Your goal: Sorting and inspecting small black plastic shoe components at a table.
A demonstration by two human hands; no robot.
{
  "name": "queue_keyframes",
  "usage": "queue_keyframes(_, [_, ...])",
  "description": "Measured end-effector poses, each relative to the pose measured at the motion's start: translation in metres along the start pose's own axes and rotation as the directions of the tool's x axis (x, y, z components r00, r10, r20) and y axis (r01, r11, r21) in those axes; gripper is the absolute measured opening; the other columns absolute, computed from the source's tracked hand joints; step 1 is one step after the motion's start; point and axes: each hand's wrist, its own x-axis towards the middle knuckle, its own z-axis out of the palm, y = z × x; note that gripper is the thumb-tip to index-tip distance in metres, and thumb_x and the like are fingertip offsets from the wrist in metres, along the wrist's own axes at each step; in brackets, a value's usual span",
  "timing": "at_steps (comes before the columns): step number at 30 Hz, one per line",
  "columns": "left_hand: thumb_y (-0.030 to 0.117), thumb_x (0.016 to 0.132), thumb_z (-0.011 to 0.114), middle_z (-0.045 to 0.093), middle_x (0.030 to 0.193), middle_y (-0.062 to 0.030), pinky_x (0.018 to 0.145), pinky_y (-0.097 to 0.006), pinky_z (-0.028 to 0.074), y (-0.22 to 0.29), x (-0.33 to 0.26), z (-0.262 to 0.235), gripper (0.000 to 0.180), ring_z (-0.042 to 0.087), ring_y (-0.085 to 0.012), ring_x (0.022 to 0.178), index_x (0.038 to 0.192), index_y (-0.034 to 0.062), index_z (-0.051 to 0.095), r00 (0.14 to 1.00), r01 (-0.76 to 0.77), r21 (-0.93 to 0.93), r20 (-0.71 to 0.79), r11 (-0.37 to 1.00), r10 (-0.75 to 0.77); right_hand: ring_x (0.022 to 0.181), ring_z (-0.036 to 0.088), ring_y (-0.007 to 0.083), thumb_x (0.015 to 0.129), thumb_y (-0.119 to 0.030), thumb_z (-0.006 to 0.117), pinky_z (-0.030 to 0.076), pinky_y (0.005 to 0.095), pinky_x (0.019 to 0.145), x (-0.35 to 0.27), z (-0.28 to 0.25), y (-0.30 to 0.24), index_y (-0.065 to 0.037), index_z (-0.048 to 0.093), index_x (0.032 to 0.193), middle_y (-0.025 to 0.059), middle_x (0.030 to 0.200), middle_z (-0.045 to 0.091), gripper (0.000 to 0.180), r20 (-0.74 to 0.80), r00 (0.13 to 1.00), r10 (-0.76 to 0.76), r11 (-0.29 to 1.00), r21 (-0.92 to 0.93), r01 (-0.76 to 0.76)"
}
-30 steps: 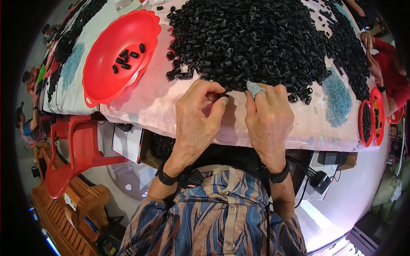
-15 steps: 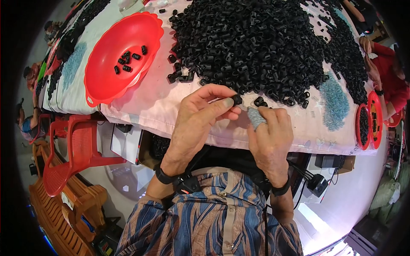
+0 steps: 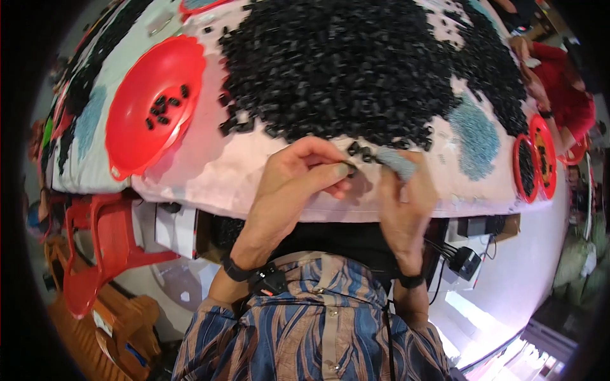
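My left hand (image 3: 298,178) is closed in a pinch, with thumb and forefinger on a small black plastic piece (image 3: 349,167) above the near edge of the pink cloth. Most of that piece is hidden by the fingertips. My right hand (image 3: 406,197) is to its right, smeared by motion, and a grey-blue wrap (image 3: 397,164) covers one of its fingers. Whether anything is in it cannot be made out. Just beyond both hands lie a few loose black pieces (image 3: 362,151), in front of a big heap of black plastic pieces (image 3: 337,70).
On the left stands a red scalloped bowl (image 3: 130,143) with several black pieces inside. Blue-grey small bits form a pile (image 3: 473,143) at right, near two red trays (image 3: 522,184). Another person in a red top (image 3: 565,82) sits at the far right. A red chair (image 3: 111,254) is at lower left.
The view has shifted, so bowl and heap appear further left. My right hand has drawn slightly away from the piece and blurs. My left hand keeps its pinch, the piece now turned.
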Motion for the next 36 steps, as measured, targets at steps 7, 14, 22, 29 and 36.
queue_keyframes(7, [-0.001, 0.088, 0.061, 0.064, 0.095, -0.0112, 0.072, -0.025, 0.055, -0.003, 0.004, 0.008, 0.015, 0.065, -0.0155, 0.081, 0.102, -0.0014, 0.059, 0.999, -0.036, -0.045, -0.014, 0.998, 0.035, 0.079, 0.062, 0.0331, 0.076, 0.003, 0.069, 0.049, 0.0405, 0.064, 0.003, 0.004, 0.012, 0.005, 0.064, 0.087, 0.0159, 0.095, 0.062, 0.013, -0.112, 0.986, -0.126, 0.989, -0.091, 0.116])
queue_keyframes(14, [-0.002, 0.09, 0.06, 0.066, 0.098, -0.0128, 0.077, -0.025, 0.056, -0.004, -0.003, -0.005, 0.018, 0.067, -0.0175, 0.087, 0.108, -0.0037, 0.061, 0.997, -0.034, -0.055, -0.078, 0.998, 0.029, 0.086, 0.06, 0.0359, 0.081, 0.002, 0.062, 0.049, 0.0424, 0.071, 0.02, -0.051, 0.039, 0.005, 0.062, 0.093, 0.0186, 0.103, 0.058, 0.012, -0.11, 0.994, -0.004, 0.906, -0.422, -0.043])
queue_keyframes(22, [-0.002, 0.089, 0.06, 0.066, 0.099, -0.0133, 0.079, -0.026, 0.056, -0.008, -0.007, -0.004, 0.018, 0.068, -0.0183, 0.088, 0.107, -0.0032, 0.062, 0.99, -0.056, -0.031, -0.128, 0.998, 0.052, 0.085, 0.059, 0.0353, 0.081, 0.002, 0.059, 0.049, 0.0429, 0.07, 0.019, -0.057, 0.033, 0.006, 0.059, 0.081, 0.0173, 0.092, 0.059, 0.004, 0.054, 0.99, 0.133, 0.801, -0.594, -0.075])
queue_keyframes(29, [-0.003, 0.088, 0.062, 0.067, 0.096, -0.0147, 0.077, -0.03, 0.058, -0.01, -0.008, -0.006, 0.017, 0.068, -0.0198, 0.085, 0.105, -0.0043, 0.062, 0.996, -0.068, 0.008, -0.052, 0.998, 0.068, 0.065, 0.063, 0.0235, 0.078, 0.006, 0.063, 0.049, 0.0309, 0.061, 0.011, -0.055, 0.019, 0.006, 0.064, 0.088, 0.0133, 0.077, 0.063, 0.009, -0.098, 0.983, 0.153, 0.952, -0.254, -0.173])
queue_keyframes(36, [-0.002, 0.087, 0.066, 0.066, 0.096, -0.013, 0.079, -0.027, 0.058, -0.015, -0.007, 0.001, 0.017, 0.069, -0.0182, 0.087, 0.104, -0.0053, 0.061, 0.999, -0.028, -0.05, 0.02, 0.998, 0.029, 0.079, 0.064, 0.0131, 0.086, 0.009, 0.062, 0.051, 0.0233, 0.069, -0.002, -0.022, -0.026, 0.008, 0.06, 0.11, 0.0105, 0.091, 0.067, 0.024, 0.212, 0.897, 0.388, 0.564, 0.715, -0.413])
